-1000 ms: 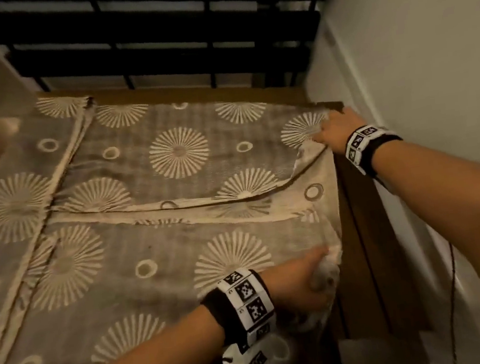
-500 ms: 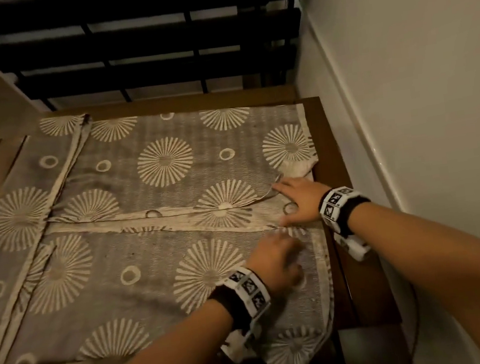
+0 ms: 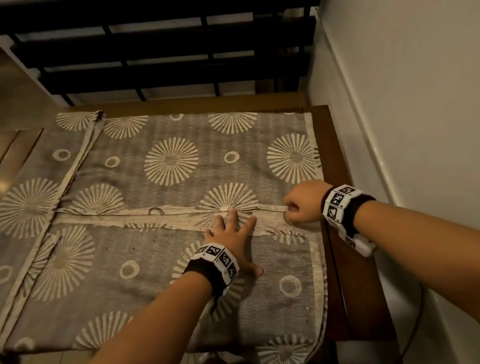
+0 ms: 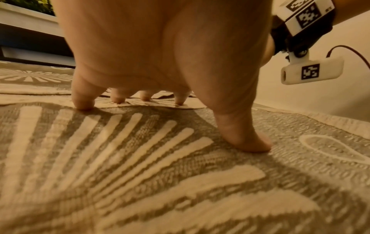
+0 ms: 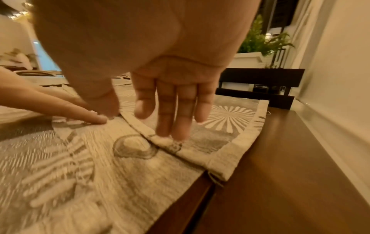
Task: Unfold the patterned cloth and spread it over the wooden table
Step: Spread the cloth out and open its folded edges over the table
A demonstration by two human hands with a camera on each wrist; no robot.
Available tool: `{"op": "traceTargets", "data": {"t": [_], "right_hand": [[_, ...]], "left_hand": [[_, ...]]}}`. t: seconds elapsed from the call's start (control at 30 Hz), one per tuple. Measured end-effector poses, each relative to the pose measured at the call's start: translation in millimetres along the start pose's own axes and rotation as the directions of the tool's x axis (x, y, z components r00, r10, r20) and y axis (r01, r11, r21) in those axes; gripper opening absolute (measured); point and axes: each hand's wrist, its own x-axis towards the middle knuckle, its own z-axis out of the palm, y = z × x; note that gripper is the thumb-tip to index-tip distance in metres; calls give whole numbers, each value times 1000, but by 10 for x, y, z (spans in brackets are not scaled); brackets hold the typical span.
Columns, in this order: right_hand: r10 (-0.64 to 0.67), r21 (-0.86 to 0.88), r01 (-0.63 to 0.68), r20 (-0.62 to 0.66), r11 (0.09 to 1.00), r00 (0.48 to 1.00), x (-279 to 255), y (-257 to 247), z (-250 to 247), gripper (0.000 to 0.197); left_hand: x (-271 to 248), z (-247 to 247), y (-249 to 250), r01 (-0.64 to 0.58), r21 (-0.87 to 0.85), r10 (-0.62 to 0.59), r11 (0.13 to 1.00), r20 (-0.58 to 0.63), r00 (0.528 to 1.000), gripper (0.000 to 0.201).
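Observation:
The patterned cloth (image 3: 170, 166) is grey with cream sunbursts and lies over the wooden table (image 3: 327, 141), with a cream hem band running across its middle. My left hand (image 3: 233, 237) lies on it just below that band with its fingers spread, and in the left wrist view its fingertips (image 4: 83, 104) press into the cloth (image 4: 140, 158). My right hand (image 3: 302, 204) is at the band's right end, near the table's right edge. In the right wrist view the right hand (image 5: 144, 109) pinches the folded hem (image 5: 166, 142) between thumb and fingers.
A black slatted rack (image 3: 155, 41) stands behind the table and a white wall (image 3: 419, 99) runs close along the right. Bare wood shows at the right edge (image 5: 270, 174). A cloth corner (image 3: 285, 360) hangs over the front edge. A cable (image 3: 413, 327) trails below my right arm.
My left hand left the bunched corner at the front edge, moved up to the middle band and flattened. My right hand came back from the far right corner and closed on the hem.

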Motion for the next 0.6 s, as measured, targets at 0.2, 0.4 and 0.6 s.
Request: {"op": "traceTargets", "data": {"t": [0.2, 0.4, 0.6], "right_hand": [[13, 6, -14, 137, 1000, 990, 142, -77, 297, 103], [23, 24, -29, 198, 999, 980, 117, 94, 224, 113], [96, -35, -90, 234, 995, 968, 304, -56, -96, 96]], "left_hand": [[46, -15, 16, 5, -11, -5, 1000, -5, 1000, 126], [32, -45, -164, -70, -120, 43, 990, -217, 975, 106], [-121, -200, -890, 152, -302, -256, 941, -345, 903, 79]]}}
